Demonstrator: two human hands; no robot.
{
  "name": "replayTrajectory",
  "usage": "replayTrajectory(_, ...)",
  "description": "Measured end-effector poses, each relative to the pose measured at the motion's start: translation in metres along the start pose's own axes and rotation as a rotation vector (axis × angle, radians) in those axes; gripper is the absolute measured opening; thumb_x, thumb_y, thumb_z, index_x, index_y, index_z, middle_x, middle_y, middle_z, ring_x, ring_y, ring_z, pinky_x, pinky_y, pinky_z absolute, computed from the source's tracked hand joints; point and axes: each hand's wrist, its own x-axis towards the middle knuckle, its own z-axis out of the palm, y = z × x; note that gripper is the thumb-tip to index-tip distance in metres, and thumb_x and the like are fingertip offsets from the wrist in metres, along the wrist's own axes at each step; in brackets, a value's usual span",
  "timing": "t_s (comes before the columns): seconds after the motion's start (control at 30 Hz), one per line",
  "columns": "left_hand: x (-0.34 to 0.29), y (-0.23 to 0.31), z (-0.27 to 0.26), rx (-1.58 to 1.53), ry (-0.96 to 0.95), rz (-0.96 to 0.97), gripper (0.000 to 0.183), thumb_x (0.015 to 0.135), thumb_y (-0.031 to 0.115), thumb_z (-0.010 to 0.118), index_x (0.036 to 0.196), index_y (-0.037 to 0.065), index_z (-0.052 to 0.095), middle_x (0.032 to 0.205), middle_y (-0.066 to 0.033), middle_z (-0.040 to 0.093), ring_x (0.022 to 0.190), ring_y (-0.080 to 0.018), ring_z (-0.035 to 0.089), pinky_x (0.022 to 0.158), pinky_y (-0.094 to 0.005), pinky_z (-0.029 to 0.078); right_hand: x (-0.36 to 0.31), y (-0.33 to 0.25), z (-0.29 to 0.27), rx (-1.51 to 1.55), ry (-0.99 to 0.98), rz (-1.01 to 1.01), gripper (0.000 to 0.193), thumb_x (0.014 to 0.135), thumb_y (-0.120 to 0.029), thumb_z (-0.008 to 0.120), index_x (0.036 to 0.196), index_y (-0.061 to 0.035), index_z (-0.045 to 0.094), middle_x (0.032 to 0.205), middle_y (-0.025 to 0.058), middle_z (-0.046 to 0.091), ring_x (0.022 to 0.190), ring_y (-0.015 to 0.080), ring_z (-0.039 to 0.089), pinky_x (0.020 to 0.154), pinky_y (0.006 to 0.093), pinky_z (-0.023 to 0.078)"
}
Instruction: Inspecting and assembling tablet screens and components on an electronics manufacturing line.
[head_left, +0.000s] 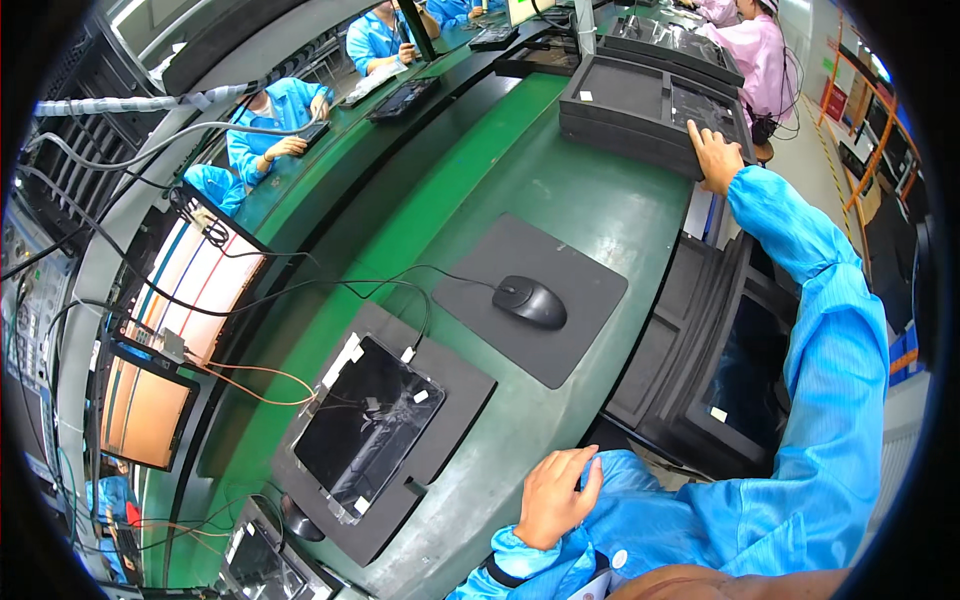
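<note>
My right arm is stretched toward a stack of black foam trays (625, 125) at the far right of the bench. My right hand (715, 158) lies over the near rim of the top tray with its fingers extended, their tips by a dark display panel (700, 103) in it. My left hand (555, 495) is close to my body, loosely curved, thumb apart, holding nothing visible. Left of it, a glossy black display panel (365, 430) rests on a dark foam pad (455, 415), with a cable attached at its upper corner.
A black mouse (530, 302) sits on a grey mouse pad (590, 275) mid-bench. More foam trays (665, 365) with a dark panel (750, 365) stand beside my right arm. Lit monitors (195, 285) and loose cables line the left. Co-workers in blue (285, 110) and pink (755, 55) work across and beyond.
</note>
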Motion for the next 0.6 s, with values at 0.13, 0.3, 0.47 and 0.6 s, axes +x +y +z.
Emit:
replayTrajectory(0.13,0.004,-0.001,0.003,0.085,-0.034,0.083,0.023,0.082,0.01,0.075,0.104,0.004,0.07,0.092,-0.0079,0.071,0.078,-0.0245,0.067,0.069,-0.0353,0.054,-0.008,-0.021,-0.013,-0.178,-0.014,0.015,0.132,0.063,-0.032,0.091,0.162,-0.0109,0.006,0.128,0.0094,0.048,0.112,0.0298,0.055,0.08,0.0517,0.059)
replayTrajectory(0.3,0.003,-0.004,0.005,0.16,-0.018,0.154,0.023,0.083,0.011,0.074,0.105,0.003,0.069,0.091,-0.0048,0.069,0.076,-0.0206,0.065,0.065,-0.0334,0.05,0.009,-0.026,0.023,-0.428,0.336,0.041,0.092,0.083,-0.02,0.068,0.16,-0.0096,0.019,0.122,0.0094,0.049,0.1,0.0256,0.055,0.076,0.0526,0.059)
replayTrajectory(0.47,-0.003,-0.004,0.003,0.168,-0.044,0.171,0.025,0.082,0.01,0.074,0.105,0.002,0.068,0.093,-0.0056,0.067,0.078,-0.0212,0.063,0.068,-0.0338,0.048,0.012,-0.024,0.0,0.101,0.327,-0.153,0.124,0.052,-0.004,0.084,0.158,-0.0065,0.02,0.127,0.0157,0.049,0.112,0.0341,0.053,0.095,0.0447,0.046)
replayTrajectory(0.6,-0.005,-0.009,0.0,0.121,-0.054,0.175,0.026,0.083,0.009,0.072,0.107,0.001,0.067,0.095,-0.0076,0.066,0.081,-0.0226,0.062,0.07,-0.0351,0.048,0.001,-0.031,-0.005,0.164,0.338,-0.258,0.138,0.045,-0.006,0.089,0.159,-0.0042,0.013,0.139,0.0204,0.044,0.128,0.0381,0.046,0.108,0.0443,0.04)
